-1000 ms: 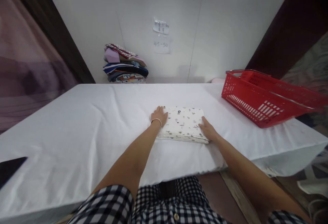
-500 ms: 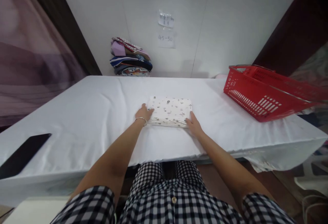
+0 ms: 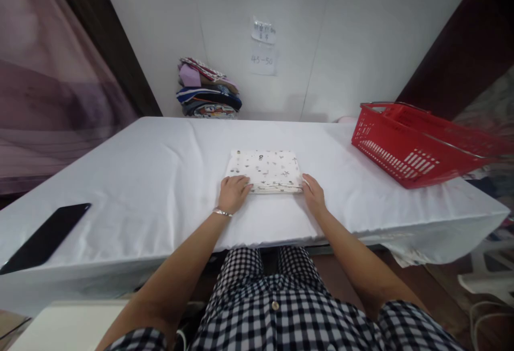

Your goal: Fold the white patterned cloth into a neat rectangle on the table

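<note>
Your checked shirt (image 3: 277, 313) fills the near edge. Your left hand (image 3: 233, 193) and right hand (image 3: 314, 196) lie flat with fingers loosely spread, gripping nothing, each touching a near corner of the folded cloth (image 3: 265, 170) at the middle of the white-covered worktop (image 3: 140, 180). A black phone (image 3: 46, 236) lies far left, a red basket (image 3: 417, 145) far right. A pile of folded clothes (image 3: 209, 97) sits against the white wall (image 3: 341, 35), under a paper note (image 3: 263, 46).

Table (image 3: 152, 180) under a white cloth, lightly creased. At centre lies a folded white printed cloth (image 3: 265, 170). Near left edge: black phone (image 3: 46, 236), flat. Far right: red plastic basket (image 3: 421, 145), overhanging the edge. Far left-centre, against the wall: stack of folded clothes (image 3: 208, 94).
</note>
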A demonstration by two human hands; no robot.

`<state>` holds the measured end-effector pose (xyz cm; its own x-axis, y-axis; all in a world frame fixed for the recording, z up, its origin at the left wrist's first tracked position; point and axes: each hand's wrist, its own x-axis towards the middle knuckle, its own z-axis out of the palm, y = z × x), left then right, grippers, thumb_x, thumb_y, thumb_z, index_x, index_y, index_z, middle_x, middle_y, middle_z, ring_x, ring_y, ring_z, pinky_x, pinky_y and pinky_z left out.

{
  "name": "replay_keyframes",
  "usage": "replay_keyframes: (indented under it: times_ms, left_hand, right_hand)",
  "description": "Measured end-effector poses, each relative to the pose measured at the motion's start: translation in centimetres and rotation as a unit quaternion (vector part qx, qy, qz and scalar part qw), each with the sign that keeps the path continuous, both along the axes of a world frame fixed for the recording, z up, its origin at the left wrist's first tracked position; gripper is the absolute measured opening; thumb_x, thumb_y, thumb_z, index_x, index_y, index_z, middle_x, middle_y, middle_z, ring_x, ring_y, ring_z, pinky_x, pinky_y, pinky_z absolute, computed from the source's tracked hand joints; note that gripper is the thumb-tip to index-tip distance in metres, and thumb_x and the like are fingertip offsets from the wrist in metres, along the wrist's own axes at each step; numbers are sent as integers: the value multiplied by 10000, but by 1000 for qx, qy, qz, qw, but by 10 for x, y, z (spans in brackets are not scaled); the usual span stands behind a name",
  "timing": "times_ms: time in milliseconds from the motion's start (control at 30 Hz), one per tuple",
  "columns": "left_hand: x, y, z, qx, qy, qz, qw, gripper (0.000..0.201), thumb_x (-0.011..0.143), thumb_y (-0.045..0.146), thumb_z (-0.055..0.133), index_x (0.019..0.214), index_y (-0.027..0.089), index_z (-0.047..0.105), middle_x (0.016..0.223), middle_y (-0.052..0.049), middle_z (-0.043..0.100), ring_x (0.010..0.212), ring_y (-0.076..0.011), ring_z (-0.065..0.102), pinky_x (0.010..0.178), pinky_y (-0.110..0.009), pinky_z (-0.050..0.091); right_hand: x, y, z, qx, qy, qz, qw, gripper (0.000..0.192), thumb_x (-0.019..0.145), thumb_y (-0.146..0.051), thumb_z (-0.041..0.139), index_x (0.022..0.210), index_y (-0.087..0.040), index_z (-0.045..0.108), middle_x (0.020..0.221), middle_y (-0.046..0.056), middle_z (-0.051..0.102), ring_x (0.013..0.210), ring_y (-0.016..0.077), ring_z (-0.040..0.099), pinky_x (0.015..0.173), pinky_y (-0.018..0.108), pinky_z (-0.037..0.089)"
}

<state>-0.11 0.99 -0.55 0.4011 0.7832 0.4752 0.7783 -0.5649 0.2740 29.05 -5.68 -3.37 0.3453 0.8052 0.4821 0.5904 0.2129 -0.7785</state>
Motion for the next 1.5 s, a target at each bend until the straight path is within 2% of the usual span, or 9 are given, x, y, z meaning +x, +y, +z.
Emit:
replay_keyframes:
  times_ms: [100,167,300,400,533,700,967,1267,1500]
  left_hand:
    - [0,-3,-1,13,-4,-21,1000,280,881,357,433,1011,239,651,1089,-60,644,1041,-218,551,971,-437,318]
    - [-1,-3,0,20,-9,-27,999,277,875,350,443,1000,234,660,1074,-62,648,1026,-220,555,942,-422,347]
    - [-4,-2,-1,30,-17,-39,999,275,874,340,442,991,235,667,1052,-62,654,1006,-223,561,910,-410,372]
    - [-4,-2,-1,30,-23,-45,998,265,870,324,448,980,228,669,1039,-61,657,991,-222,564,898,-403,382]
    - [-5,-2,-1,18,-35,-49,998,244,856,293,461,955,221,672,1028,-63,658,984,-227,565,891,-405,386]
    - [-5,-2,0,9,-48,-52,997,222,836,270,476,931,229,672,1012,-60,660,978,-232,567,886,-413,385]
    - [-4,0,-4,0,-67,-50,997,205,833,268,486,913,226,670,1006,-56,659,980,-234,562,890,-415,375]
    - [-4,0,-6,-8,-78,-48,996,215,832,274,479,913,230,673,1012,-54,659,983,-226,561,914,-417,370]
    - [-5,-2,-3,-4,-67,-49,997,215,833,269,475,909,239,674,1007,-53,666,964,-227,568,893,-418,384]
  right_hand:
    - [1,0,2,-34,105,-76,991,413,795,-438,479,1015,-128,640,1055,114,645,984,207,570,897,346,425]
    - [1,0,5,-40,128,-110,985,360,763,-438,507,894,-132,645,907,81,660,856,185,573,804,307,442]
    - [-3,0,11,-51,96,-97,989,290,743,-440,515,703,-163,590,693,6,592,686,138,508,665,243,405]
    - [-4,3,17,-121,77,-84,986,338,768,-476,475,655,-171,566,610,-15,542,620,128,468,593,232,364]
    - [-1,11,26,-200,70,-66,975,290,716,-449,547,619,-176,560,566,-32,519,581,119,451,556,223,340]
    - [0,19,42,-218,61,-73,971,158,635,-289,611,537,-182,549,535,-41,517,600,116,464,565,214,339]
    - [-4,18,70,-296,152,-64,941,183,693,-222,606,576,-170,475,498,-32,489,461,77,440,412,186,311]
    - [-7,14,80,-337,185,-57,921,165,755,-170,621,657,-149,490,530,-25,549,397,41,439,354,152,293]
    - [-8,16,71,-418,184,-60,888,227,716,-164,672,565,-134,505,417,-10,517,350,72,446,336,178,306]
